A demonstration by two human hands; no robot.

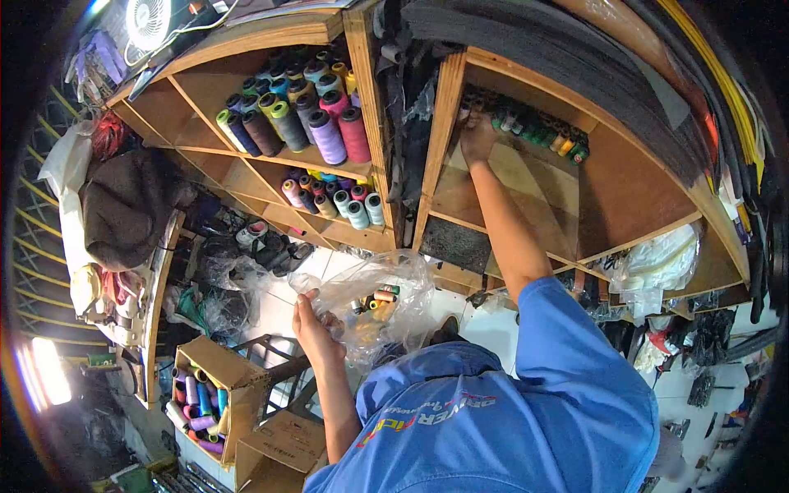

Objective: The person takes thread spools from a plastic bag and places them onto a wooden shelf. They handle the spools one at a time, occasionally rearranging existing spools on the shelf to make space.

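Note:
A clear plastic bag hangs from my left hand, whose fingers are closed on its edge. Several small spools in yellow, red and green show inside the bag. My right arm reaches into the right wooden shelf. At the back left of that compartment, my right hand is beside a row of small green spools; its fingers are in shadow, and what they hold, if anything, cannot be made out.
Large thread cones fill a compartment of the left shelf, with smaller cones below. A cardboard box of spools is at lower left. Dark fabric hangs between the shelves. Plastic bags hang at right.

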